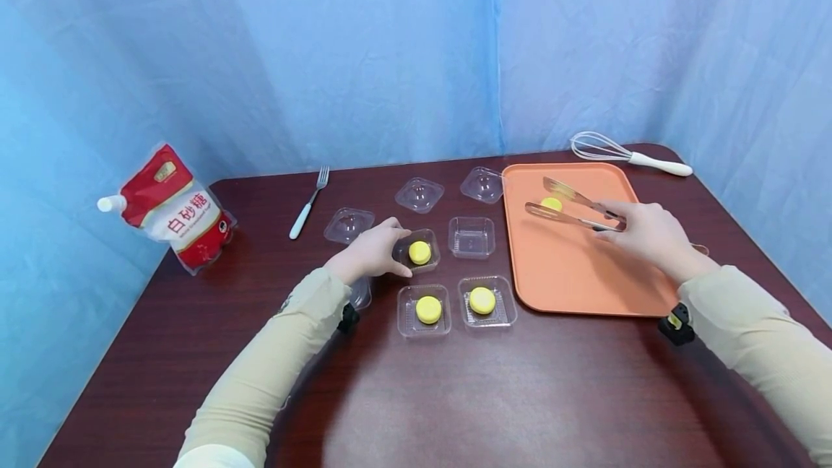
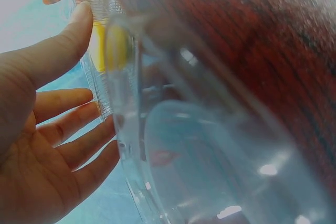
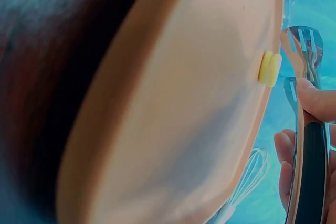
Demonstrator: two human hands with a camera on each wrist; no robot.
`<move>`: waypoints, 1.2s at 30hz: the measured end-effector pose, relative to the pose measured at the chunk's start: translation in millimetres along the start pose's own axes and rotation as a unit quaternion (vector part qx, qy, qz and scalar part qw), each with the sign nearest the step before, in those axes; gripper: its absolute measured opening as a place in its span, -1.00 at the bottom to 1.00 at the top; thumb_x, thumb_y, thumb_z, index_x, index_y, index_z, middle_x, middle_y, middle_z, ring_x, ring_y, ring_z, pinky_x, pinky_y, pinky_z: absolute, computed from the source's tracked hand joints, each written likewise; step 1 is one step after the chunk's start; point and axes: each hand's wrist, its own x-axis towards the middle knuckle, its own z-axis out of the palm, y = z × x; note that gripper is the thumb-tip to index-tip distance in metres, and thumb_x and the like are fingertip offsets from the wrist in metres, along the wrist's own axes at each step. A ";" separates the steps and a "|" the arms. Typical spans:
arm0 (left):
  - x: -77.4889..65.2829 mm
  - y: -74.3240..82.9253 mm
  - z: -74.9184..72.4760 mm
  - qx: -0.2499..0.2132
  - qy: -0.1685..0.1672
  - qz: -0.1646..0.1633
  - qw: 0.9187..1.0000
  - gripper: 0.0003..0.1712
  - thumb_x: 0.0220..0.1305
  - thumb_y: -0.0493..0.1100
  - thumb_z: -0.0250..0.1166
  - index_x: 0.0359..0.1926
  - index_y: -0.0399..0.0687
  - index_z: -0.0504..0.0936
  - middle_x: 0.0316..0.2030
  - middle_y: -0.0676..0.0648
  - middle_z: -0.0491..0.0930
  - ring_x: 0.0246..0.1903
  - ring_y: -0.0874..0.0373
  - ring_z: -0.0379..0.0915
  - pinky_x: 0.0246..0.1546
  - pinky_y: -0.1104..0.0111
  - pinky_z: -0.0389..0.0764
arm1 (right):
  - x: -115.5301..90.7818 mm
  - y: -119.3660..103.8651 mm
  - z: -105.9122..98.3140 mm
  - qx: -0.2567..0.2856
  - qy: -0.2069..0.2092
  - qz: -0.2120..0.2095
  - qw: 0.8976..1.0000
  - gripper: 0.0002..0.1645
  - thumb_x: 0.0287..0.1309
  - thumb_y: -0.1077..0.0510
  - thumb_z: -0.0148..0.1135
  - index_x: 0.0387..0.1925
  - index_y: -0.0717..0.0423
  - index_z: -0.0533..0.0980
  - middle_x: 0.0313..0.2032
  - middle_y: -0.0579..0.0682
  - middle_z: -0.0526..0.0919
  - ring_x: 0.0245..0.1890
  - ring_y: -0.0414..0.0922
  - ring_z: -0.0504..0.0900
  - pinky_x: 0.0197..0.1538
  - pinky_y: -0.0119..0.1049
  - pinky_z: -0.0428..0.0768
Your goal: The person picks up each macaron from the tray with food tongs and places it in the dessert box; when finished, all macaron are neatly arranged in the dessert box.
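My left hand (image 1: 373, 248) is at the left side of a clear plastic box (image 1: 434, 240) with a yellow macaron (image 1: 419, 253) in it. In the left wrist view its fingers are spread and fairly straight beside the box; how firmly they touch cannot be told. My right hand (image 1: 646, 233) holds metal tongs (image 1: 572, 197), also seen in the right wrist view with dark grips (image 3: 314, 169). The tongs stand spread above the orange tray (image 1: 572, 287), tips about a yellow macaron (image 3: 270, 69) lying on it; the tips seem apart from it.
Two nearer boxes (image 1: 404, 327) (image 1: 510, 316) hold one yellow macaron each; a back box (image 1: 471, 237) holds none. Several clear lids (image 1: 419, 195) lie behind and left. A fork (image 1: 308, 204), a sugar pouch (image 1: 178, 208) and a whisk (image 1: 630, 154) lie or stand around the table's far side.
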 end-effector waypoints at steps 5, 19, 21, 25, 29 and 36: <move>-0.5 0.0 0.6 0.000 0.000 -0.001 1.000 -0.13 -0.02 -0.02 0.49 0.29 -0.26 0.37 0.03 -0.16 0.41 -0.05 0.03 0.44 0.07 0.20 0.48 | 0.4 6.3 2.3 -0.002 -0.017 0.008 1.000 -0.31 0.10 0.00 0.30 0.26 0.11 0.38 -0.59 -0.02 0.53 -0.60 -0.10 0.36 -0.54 -0.26 0.22; -4.2 1.8 0.7 0.002 -0.001 0.004 1.000 -0.13 0.04 -0.04 0.45 0.31 -0.28 0.32 0.09 -0.19 0.37 0.05 0.01 0.43 0.12 0.20 0.46 | 2.7 11.0 1.4 0.001 -0.030 0.014 0.999 -0.36 0.08 0.02 0.32 0.18 0.19 0.45 -0.62 -0.06 0.56 -0.56 -0.09 0.39 -0.53 -0.27 0.29; -4.3 1.4 1.4 0.001 0.001 0.006 1.000 -0.13 0.05 -0.03 0.45 0.32 -0.28 0.32 0.11 -0.19 0.37 0.07 0.00 0.42 0.13 0.19 0.45 | 3.0 11.6 1.5 0.001 -0.030 0.018 0.999 -0.37 0.08 0.02 0.32 0.18 0.19 0.46 -0.62 -0.06 0.57 -0.55 -0.08 0.39 -0.53 -0.26 0.29; -5.5 0.4 2.7 0.000 0.004 0.007 1.000 -0.15 0.05 -0.02 0.44 0.31 -0.26 0.33 0.13 -0.20 0.37 0.10 -0.01 0.42 0.15 0.16 0.45 | 3.5 12.0 1.7 0.001 -0.030 0.021 0.999 -0.37 0.08 0.03 0.32 0.17 0.20 0.47 -0.63 -0.07 0.56 -0.55 -0.08 0.39 -0.54 -0.26 0.29; -6.3 -0.9 2.5 0.002 0.006 0.010 1.000 -0.15 0.03 -0.01 0.45 0.31 -0.23 0.35 0.14 -0.20 0.39 0.10 -0.03 0.43 0.15 0.11 0.44 | 3.4 11.4 2.0 0.005 -0.035 0.024 0.999 -0.36 0.08 0.03 0.32 0.17 0.22 0.46 -0.64 -0.07 0.56 -0.56 -0.09 0.39 -0.54 -0.27 0.29; -7.4 -3.0 0.2 0.010 0.011 0.027 1.000 -0.14 0.01 -0.03 0.47 0.30 -0.23 0.36 0.20 -0.23 0.39 0.17 -0.06 0.39 0.21 0.15 0.39 | 2.9 11.8 3.5 0.007 -0.041 0.025 0.999 -0.37 0.08 0.05 0.32 0.16 0.25 0.46 -0.66 -0.07 0.54 -0.58 -0.10 0.37 -0.54 -0.28 0.28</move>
